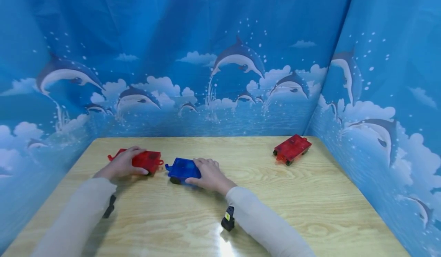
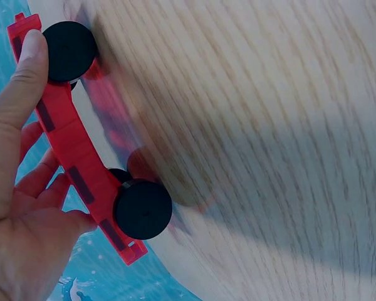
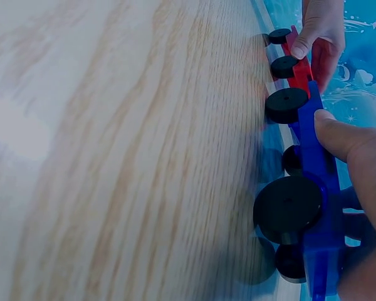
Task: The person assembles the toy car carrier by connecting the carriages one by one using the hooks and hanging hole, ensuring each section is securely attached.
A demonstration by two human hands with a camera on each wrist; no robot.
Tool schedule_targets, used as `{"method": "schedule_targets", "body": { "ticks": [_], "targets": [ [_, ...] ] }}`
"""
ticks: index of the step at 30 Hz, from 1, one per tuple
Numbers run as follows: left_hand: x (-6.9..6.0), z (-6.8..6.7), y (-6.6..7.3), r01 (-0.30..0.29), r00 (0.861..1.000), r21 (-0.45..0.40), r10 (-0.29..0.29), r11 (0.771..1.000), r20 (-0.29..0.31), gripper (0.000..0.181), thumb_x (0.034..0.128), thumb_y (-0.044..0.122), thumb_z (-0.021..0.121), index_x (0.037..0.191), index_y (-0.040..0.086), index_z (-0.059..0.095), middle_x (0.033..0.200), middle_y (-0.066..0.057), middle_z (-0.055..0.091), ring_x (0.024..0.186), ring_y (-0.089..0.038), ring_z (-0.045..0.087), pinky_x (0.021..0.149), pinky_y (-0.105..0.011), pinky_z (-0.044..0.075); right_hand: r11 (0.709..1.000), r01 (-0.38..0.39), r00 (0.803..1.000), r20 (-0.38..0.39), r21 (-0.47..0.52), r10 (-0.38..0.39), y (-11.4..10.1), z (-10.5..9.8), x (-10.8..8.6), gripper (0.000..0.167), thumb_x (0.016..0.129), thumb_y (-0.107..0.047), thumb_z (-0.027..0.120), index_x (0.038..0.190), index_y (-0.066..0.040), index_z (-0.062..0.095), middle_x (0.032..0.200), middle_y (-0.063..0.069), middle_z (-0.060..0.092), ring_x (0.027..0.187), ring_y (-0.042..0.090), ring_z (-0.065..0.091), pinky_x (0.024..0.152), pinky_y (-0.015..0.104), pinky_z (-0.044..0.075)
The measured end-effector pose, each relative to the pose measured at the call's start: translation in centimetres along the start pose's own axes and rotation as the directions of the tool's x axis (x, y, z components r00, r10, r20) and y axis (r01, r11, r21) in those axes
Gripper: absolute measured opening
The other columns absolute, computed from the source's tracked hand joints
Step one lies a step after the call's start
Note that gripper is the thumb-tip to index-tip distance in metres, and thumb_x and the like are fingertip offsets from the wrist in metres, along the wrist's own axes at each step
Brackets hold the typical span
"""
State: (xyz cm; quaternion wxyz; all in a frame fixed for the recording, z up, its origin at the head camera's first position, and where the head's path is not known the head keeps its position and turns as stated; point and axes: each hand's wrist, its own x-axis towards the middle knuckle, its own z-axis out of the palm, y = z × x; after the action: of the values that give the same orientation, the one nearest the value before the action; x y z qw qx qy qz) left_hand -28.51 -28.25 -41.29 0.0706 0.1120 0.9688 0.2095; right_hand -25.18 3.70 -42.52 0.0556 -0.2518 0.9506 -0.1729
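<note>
At the left of the table, the left hand [image 1: 124, 164] grips a red wheeled car [image 1: 146, 160] with a hook at one end and a loop at the other. Its thumb lies on the near side, as the left wrist view shows on the red car [image 2: 75, 144]. The right hand [image 1: 209, 176] holds a blue wheeled car [image 1: 182, 168], thumb on the side of the blue car [image 3: 314, 138] in the right wrist view. In the head view the blue car's hook points at the red car's loop, with a small gap between them.
Another red car [image 1: 293, 148] stands at the back right of the wooden table [image 1: 179, 222]. A blue curtain [image 1: 165, 58] with dolphins hangs behind the table and along its right side. Light glares on the near table surface.
</note>
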Motion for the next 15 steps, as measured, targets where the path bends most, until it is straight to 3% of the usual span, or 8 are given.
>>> {"method": "schedule_targets", "body": {
  "ticks": [15],
  "targets": [
    [-0.21, -0.45, 0.04, -0.034, 0.999, -0.003, 0.034, 0.999, 0.006, 0.093, 0.0755, 0.049, 0.077, 0.144, 0.001, 0.038, 0.147, -0.033, 0.026, 0.129, -0.056, 0.027, 0.096, -0.072, 0.032, 1.0, 0.012, 1.0, -0.015, 0.005, -0.012, -0.49, 0.18, 0.54, 0.082, 0.088, -0.061, 0.056, 0.148, -0.009, 0.036, 0.149, 0.009, 0.04, 0.137, 0.03, 0.037, 0.111, 0.048, 0.028]
  ]
}}
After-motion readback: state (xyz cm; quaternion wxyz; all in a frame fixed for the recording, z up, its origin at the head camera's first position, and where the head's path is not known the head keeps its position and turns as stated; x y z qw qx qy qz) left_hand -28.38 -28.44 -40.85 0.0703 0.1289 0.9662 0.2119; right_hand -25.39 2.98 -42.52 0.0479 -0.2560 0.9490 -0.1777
